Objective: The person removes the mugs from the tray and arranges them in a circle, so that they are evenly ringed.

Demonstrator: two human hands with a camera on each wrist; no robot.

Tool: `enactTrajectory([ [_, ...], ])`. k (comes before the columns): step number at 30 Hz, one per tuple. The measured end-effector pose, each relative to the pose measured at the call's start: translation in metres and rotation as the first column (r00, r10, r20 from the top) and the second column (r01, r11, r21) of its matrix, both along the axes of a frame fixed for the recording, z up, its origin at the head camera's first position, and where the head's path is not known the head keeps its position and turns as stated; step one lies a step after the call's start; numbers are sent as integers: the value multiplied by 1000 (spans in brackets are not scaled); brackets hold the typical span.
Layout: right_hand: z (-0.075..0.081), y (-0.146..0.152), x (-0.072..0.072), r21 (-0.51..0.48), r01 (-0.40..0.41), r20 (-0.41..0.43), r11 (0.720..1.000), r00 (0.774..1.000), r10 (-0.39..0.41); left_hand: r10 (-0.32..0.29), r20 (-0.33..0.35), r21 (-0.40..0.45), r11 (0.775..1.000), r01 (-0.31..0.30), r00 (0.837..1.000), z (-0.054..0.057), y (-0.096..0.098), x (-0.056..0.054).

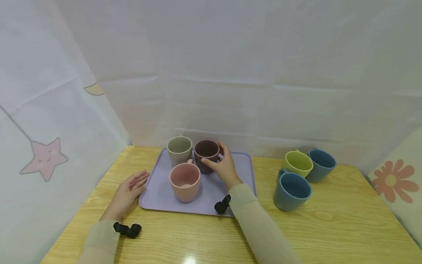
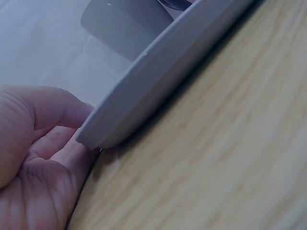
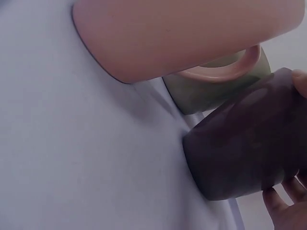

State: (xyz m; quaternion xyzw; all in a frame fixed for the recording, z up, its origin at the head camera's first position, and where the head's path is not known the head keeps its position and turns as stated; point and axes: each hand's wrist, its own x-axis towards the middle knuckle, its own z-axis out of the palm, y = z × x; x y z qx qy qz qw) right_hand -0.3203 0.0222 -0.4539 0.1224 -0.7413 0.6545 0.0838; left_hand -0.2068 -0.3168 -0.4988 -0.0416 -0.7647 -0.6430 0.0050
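My right hand [image 1: 225, 167] grips a dark brown-purple mug [image 3: 240, 143], its thumb on the near side and its fingers round the right side. The mug stands on the back of a lilac tray [image 1: 211, 203]. Left of it is a grey-green mug [image 1: 179, 157]; in front stands a pink mug [image 1: 185, 187], its handle pointing to the back. My left hand [image 1: 129, 190] lies at the tray's left edge, fingers loosely extended. In the left wrist view its fingertips meet the tray's rim [image 2: 144, 81].
Right of the tray, a yellow-green mug [image 1: 298, 164] and a blue mug [image 1: 321, 165] stand close together at the back of the wooden table [image 1: 346, 220]. Another blue mug [image 1: 292, 192] is nearer the front. A white cloth [image 1: 214, 73] hangs behind the table.
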Motion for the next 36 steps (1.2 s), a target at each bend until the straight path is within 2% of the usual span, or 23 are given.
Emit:
enactTrajectory([
  [5, 1, -6, -1, -3, 10, 17, 1000, 1000, -10, 5, -5, -13, 1000, -5, 1000, 2, -1, 2],
  [10, 1, -9, -3, 36, 23, 36, 999, 999, -24, -3, -7, -8, 1000, 3, 1000, 4, -2, 2],
  [15, -3, -8, -5, 78, 41, 21, 996, 999, -43, -3, -2, -7, 1000, 3, 1000, -1, -2, 0],
  [20, 1, -5, -5, 101, 45, 18, 994, 999, -47, -2, 1, -17, 1000, 2, 1000, -2, -1, 0],
  [26, 2, -2, -5, 99, 55, 8, 994, 998, -56, 0, 5, -11, 1000, 0, 1000, 2, 2, 0],
  [36, -1, 0, 2, 57, 111, 10, 992, 994, -112, 3, 4, -20, 1000, -3, 1000, -1, -2, 0],
])
